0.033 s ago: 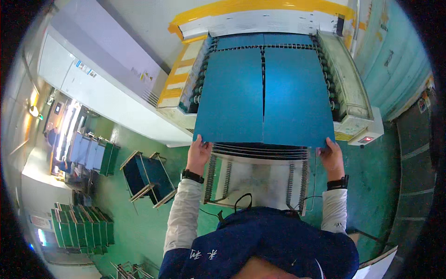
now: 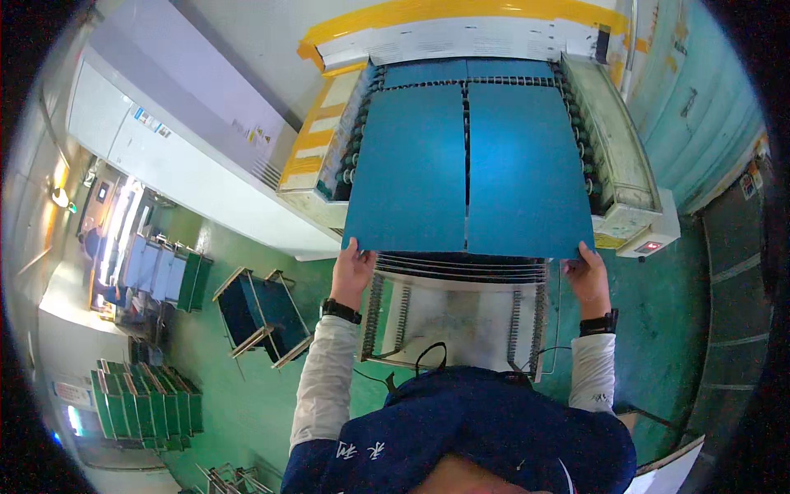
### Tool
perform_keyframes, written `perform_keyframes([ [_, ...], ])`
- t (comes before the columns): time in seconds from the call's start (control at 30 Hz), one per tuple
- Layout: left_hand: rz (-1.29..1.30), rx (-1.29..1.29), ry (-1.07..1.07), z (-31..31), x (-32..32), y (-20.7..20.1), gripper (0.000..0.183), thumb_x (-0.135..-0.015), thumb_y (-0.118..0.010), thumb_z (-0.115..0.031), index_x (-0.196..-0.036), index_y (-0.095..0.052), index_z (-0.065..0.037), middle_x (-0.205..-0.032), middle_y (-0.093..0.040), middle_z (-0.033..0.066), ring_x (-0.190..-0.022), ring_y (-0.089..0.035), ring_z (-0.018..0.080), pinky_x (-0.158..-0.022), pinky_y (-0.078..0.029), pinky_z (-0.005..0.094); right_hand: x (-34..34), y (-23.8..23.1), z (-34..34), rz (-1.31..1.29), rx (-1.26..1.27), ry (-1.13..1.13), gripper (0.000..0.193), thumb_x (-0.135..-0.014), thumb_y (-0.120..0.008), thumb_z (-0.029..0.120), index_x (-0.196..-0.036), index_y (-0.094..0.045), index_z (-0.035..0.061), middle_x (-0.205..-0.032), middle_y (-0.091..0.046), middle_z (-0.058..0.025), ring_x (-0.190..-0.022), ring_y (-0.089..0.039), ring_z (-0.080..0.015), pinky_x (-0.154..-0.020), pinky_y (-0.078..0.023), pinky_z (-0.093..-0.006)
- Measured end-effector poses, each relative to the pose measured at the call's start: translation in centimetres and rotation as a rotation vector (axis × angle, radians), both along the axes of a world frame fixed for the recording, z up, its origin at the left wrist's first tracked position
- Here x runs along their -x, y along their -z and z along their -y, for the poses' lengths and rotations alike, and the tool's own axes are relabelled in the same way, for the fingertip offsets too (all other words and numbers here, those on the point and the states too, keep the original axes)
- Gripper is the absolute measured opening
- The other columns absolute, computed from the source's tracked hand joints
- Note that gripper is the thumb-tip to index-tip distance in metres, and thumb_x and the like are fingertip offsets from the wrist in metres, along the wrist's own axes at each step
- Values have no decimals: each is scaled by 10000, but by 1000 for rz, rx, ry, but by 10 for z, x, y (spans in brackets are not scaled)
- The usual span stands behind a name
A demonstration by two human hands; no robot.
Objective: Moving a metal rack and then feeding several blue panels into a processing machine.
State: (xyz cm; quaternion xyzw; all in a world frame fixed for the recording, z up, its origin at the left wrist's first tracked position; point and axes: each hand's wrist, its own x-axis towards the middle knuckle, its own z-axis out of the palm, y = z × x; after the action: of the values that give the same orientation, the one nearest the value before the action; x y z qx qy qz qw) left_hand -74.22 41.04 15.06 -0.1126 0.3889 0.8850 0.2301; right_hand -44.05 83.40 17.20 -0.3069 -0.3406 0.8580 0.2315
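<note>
Two flat blue panels lie side by side on a roller conveyor, a narrow dark gap between them. My left hand [image 2: 354, 270] is closed on the near outer corner of the left panel [image 2: 407, 173], thumb on top. Likewise, my right hand [image 2: 586, 276] grips the near outer corner of the right panel [image 2: 527, 169]; its fingers are partly hidden beneath. The panels' near edges reach past the end of the conveyor [image 2: 583, 148]. Below them, in front of my body, stands a slotted rack [image 2: 453, 321] with coiled sides and several thin edges showing at its far end.
Farther along the rollers lie more blue panels [image 2: 424, 74]. A control box [image 2: 650, 245] with a red light sits at the conveyor's right end. On the left floor stand a rack with dark panels [image 2: 263, 313] and several green racks [image 2: 148, 403]. A white cabinet [image 2: 189, 173] flanks the conveyor.
</note>
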Motion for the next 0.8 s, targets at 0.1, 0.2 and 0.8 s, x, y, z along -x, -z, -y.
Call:
perform_keyframes([
  [0.1, -24, 9, 11, -7, 4, -3, 252, -980, -587, -199, -1182, -531, -61, -1126, -574, 64, -1001, -552, 205, -856, -498, 365, 4, 4, -5, -18, 23, 34, 150, -907, -665, 196, -969, -594, 79, -825, -650, -45, -670, -622, -192, -584, -503, -352],
  [0.2, -86, 27, 47, -12, 7, -3, 276, -985, -576, -206, -1210, -519, -56, -1145, -574, 75, -1007, -551, 209, -871, -498, 375, 6, 14, -8, -44, 57, 46, 143, -901, -676, 185, -957, -599, 78, -824, -649, -43, -676, -626, -200, -613, -508, -367],
  [0.8, -301, 106, 161, -14, 50, 24, 243, -970, -569, -180, -1163, -529, -36, -1167, -569, 102, -1042, -556, 270, -925, -503, 414, 38, 26, -33, -58, -66, 24, 198, -933, -647, 226, -1020, -597, 56, -889, -633, -60, -780, -624, -209, -686, -515, -347],
])
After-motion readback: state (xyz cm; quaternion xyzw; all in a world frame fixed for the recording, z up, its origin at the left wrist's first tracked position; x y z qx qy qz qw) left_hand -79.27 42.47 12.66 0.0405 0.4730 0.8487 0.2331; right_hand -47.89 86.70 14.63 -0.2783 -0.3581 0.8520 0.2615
